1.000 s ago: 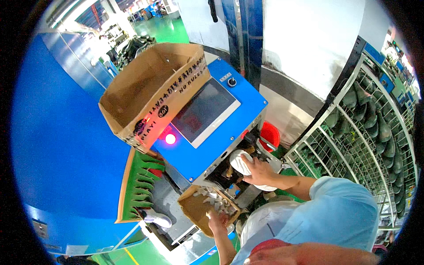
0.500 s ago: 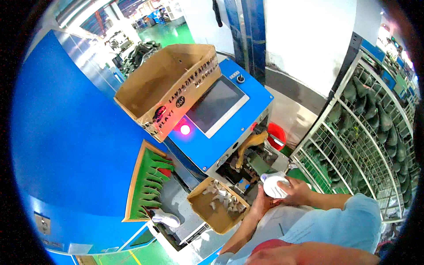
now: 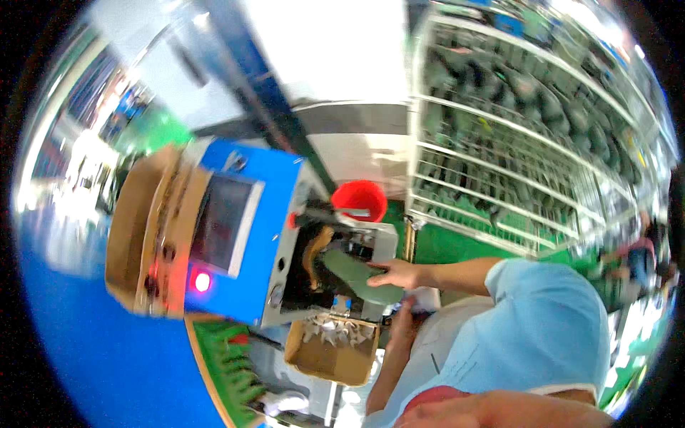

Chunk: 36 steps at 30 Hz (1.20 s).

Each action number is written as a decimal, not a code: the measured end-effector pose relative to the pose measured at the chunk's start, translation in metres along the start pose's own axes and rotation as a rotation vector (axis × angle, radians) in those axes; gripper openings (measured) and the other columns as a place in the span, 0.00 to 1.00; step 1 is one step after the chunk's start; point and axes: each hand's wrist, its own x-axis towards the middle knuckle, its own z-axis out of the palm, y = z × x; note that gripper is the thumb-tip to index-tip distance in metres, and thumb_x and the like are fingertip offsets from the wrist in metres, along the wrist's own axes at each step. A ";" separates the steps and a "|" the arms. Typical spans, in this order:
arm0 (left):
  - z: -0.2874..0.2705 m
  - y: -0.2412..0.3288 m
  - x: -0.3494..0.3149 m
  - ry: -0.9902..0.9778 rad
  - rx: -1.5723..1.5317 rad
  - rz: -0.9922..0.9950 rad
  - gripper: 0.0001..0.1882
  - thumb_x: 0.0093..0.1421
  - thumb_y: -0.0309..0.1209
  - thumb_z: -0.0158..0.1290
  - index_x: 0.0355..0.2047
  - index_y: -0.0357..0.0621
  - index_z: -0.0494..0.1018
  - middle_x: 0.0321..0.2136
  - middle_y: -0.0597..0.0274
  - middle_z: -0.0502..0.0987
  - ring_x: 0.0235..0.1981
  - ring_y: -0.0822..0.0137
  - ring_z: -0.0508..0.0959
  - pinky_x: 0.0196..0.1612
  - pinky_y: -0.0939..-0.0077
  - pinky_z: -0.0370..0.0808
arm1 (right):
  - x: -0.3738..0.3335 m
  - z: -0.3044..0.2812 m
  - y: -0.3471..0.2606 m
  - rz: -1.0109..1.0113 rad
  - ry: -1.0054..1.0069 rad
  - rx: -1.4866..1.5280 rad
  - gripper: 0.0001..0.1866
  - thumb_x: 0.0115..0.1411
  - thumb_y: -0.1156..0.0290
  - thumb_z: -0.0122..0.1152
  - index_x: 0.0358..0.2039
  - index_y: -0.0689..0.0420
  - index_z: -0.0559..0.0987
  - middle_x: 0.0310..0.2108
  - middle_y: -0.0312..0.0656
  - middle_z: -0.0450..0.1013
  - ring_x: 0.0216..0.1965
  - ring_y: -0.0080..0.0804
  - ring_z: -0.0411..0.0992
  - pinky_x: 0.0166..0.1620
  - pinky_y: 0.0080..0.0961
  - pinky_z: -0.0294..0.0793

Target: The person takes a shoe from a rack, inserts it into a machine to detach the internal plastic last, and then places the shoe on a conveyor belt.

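The right hand [image 3: 394, 274] is resting on the green form [image 3: 349, 271] in the machine [image 3: 277, 210], fingers spread, grip unclear; the form's top is showing bare. The left hand [image 3: 404, 327] is hovering nearby, its hold unclear. White scraps [image 3: 330, 332] are already lying in the small carton [image 3: 335, 365]; what is left isn't showing.

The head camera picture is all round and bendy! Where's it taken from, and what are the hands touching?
There's no robot: a person wears a wide fisheye camera on their head, looking down, so straight edges bend. Their right hand touches a long green form at a blue machine. The left hand is partly hidden near the form's end, so I can't tell what it holds. The machine has a dark screen and a glowing red light. Lower in the picture, a cardboard box holds pale scraps. There's also a red bucket and a wire rack on the right.
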 end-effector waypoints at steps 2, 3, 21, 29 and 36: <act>-0.012 0.005 -0.007 0.140 0.554 0.357 0.28 0.65 0.45 0.55 0.60 0.44 0.69 0.52 0.55 0.76 0.51 0.55 0.78 0.53 0.56 0.78 | -0.015 -0.012 -0.002 -0.030 -0.071 0.234 0.42 0.58 0.49 0.71 0.68 0.55 0.68 0.62 0.49 0.71 0.60 0.37 0.70 0.63 0.28 0.66; -0.019 0.010 -0.011 0.176 0.551 0.402 0.28 0.65 0.47 0.54 0.60 0.44 0.69 0.53 0.56 0.76 0.52 0.55 0.78 0.53 0.55 0.78 | -0.027 -0.038 -0.012 -0.064 -0.080 0.137 0.41 0.58 0.51 0.72 0.67 0.53 0.69 0.61 0.48 0.72 0.60 0.35 0.71 0.62 0.27 0.66; 0.088 0.004 0.034 0.636 0.676 0.453 0.22 0.61 0.35 0.57 0.51 0.31 0.74 0.42 0.56 0.78 0.40 0.63 0.76 0.46 0.68 0.73 | -0.040 -0.484 0.109 0.184 1.124 -0.681 0.31 0.66 0.59 0.55 0.64 0.66 0.64 0.51 0.62 0.75 0.50 0.57 0.76 0.52 0.48 0.77; -0.058 -0.036 -0.027 0.902 0.464 0.650 0.25 0.57 0.38 0.61 0.50 0.33 0.75 0.40 0.56 0.79 0.39 0.62 0.75 0.42 0.67 0.74 | 0.006 -0.502 0.119 0.279 0.895 -0.851 0.33 0.71 0.54 0.48 0.70 0.58 0.60 0.42 0.57 0.77 0.36 0.55 0.76 0.38 0.53 0.74; -0.108 -0.080 -0.213 1.009 -0.138 1.212 0.26 0.66 0.36 0.50 0.60 0.31 0.67 0.54 0.42 0.75 0.49 0.55 0.80 0.47 0.57 0.81 | -0.003 -0.251 -0.019 -0.314 0.822 -0.254 0.19 0.68 0.61 0.60 0.52 0.62 0.80 0.40 0.47 0.82 0.42 0.31 0.80 0.49 0.28 0.76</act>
